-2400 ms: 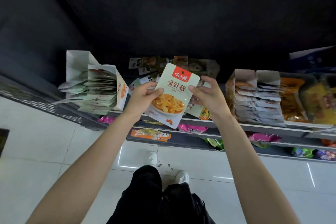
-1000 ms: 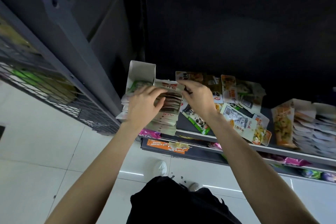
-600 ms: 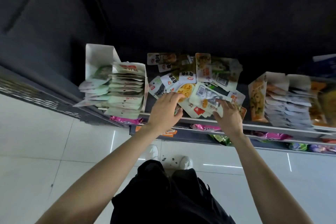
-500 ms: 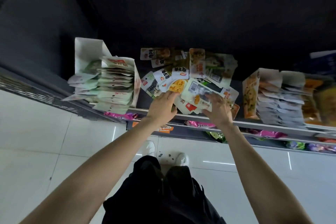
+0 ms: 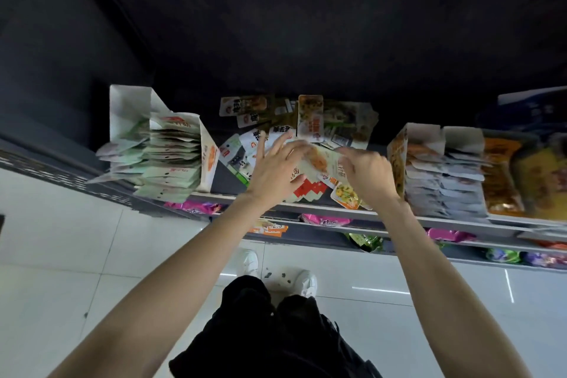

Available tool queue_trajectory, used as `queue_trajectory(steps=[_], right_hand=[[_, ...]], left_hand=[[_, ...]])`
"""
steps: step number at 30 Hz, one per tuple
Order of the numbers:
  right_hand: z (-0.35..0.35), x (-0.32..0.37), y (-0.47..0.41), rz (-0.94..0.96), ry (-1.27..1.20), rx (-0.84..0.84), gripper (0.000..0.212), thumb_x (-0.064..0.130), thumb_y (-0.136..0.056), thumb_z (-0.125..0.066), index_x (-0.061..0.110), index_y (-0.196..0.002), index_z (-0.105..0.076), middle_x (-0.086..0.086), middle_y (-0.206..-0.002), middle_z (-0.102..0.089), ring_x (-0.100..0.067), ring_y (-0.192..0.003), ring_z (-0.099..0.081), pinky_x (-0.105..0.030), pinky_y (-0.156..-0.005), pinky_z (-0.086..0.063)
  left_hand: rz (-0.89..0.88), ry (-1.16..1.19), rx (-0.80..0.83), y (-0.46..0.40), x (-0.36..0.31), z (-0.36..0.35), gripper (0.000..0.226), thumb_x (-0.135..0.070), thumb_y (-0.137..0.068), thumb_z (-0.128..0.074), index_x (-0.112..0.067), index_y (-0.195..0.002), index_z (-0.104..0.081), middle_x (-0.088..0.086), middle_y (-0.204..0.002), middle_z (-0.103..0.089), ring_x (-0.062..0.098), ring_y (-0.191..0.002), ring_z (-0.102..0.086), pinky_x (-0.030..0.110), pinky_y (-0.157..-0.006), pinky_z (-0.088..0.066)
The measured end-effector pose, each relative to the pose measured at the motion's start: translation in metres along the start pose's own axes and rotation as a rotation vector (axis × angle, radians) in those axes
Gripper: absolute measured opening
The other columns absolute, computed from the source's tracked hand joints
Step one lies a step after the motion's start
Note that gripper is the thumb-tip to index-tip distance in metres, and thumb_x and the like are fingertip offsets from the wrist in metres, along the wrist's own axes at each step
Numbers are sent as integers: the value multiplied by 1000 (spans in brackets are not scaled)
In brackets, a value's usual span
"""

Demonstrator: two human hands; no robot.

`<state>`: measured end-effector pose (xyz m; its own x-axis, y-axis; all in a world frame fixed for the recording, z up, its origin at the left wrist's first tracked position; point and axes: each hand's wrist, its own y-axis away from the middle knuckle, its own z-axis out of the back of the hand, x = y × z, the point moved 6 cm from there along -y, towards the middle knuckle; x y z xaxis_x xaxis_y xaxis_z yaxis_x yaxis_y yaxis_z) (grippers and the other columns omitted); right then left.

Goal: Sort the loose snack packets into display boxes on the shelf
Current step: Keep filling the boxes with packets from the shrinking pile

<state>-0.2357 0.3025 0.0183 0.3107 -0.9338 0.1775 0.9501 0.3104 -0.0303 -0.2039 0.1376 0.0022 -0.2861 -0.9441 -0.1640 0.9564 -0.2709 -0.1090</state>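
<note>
At the left of the frame a white display box (image 5: 208,159) stands on the shelf (image 5: 429,222), packed with pale green packets that fan out past its open front and hang over the shelf's front lip. Between this box and the pile at centre lies a narrow strip of bare dark shelf, the only free ground on that level. The loose snack packets (image 5: 310,120) lie heaped across the middle of the frame, overlapping one another from the dark back of the shelf to its front edge, where a red-and-white one and a small orange one jut over the lip. The left hand (image 5: 276,175) lies on the pile with its fingers spread and nearly straight, pressing on the packets rather than closing round any. Just right of it, the right hand (image 5: 368,175) has its fingers curled down at a pale packet (image 5: 322,163) lying between the two hands; motion blur there means it looks like a pinch on the packet's edge, though that is not certain. Further right two more display boxes (image 5: 408,144) stand side by side, filled with grey-white packets, close against the pile. Below, white floor tiles (image 5: 61,255) stretch open at lower left.
</note>
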Motion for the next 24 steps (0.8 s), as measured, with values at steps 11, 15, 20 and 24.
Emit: queue_trajectory(steps=[11,15,20,24], right_hand=[[54,22,16,-52,-991,226,14,15,-87,-66,24,-98,-68,7,-94,-70,-3,-79,-69,-17,-66,-55],[65,46,16,106,-763,51,20,15,-85,-69,20,-103,-72,16,-99,-66,-4,-90,-66,-22,-77,-54],[62,31,24,-180,-1115,-202,67,17,-82,-72,35,-137,-37,11,-140,-44,-4,-125,-45,-28,-102,-43],[34,61,27,-247,-1088,6,81,20,-79,-73,31,-143,-24,2,-149,-33,-9,-129,-37,-40,-107,-38]], left_hand=[[90,636,-56,20,32,84,69,-32,-80,-73,-25,-140,-39,-3,-144,-31,8,-130,-33,27,-101,-33],[30,433,136,24,29,87,43,-33,-86,-67,-28,-127,-56,-7,-129,-55,11,-116,-51,31,-95,-39],[79,415,-157,47,52,96,21,-32,-88,-64,-20,-102,-72,-5,-95,-73,15,-82,-67,34,-68,-53],[317,695,-299,82,84,94,18,-31,-88,-63,-17,-95,-70,-8,-86,-71,6,-74,-64,26,-63,-52]])
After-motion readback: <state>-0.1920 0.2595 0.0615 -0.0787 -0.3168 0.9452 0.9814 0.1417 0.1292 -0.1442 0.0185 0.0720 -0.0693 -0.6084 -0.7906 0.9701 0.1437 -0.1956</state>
